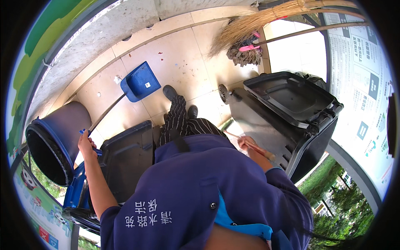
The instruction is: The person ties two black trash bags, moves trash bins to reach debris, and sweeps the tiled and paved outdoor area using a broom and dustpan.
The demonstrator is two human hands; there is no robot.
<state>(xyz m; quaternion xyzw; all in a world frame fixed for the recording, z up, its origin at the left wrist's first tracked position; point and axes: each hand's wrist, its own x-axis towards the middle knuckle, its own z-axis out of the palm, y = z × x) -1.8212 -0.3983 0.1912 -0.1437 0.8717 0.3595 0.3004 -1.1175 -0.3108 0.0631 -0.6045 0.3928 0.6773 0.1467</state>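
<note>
My left hand (pixel 87 144) is closed around the upper end of a long dustpan handle (pixel 107 112). At its far end the blue plastic dustpan (pixel 142 82) rests on the tiled floor, with a small white scrap in its pan. My right hand (pixel 247 143) grips a wooden stick (pixel 261 152), beside my right hip. The stick slants down toward a greenish bristle-like end (pixel 227 124), partly hidden by my body, so its kind is hard to tell. White crumpled litter (pixel 117 80) lies next to the dustpan, and small red scraps (pixel 160 56) lie farther off.
A black wheeled bin (pixel 290 97) with its lid down stands at my right. At my left are another dark wheeled bin (pixel 128 156) and a tilted round barrel (pixel 72 125). A straw broom (pixel 250 26) and a rag mop (pixel 245 55) lean at the far right.
</note>
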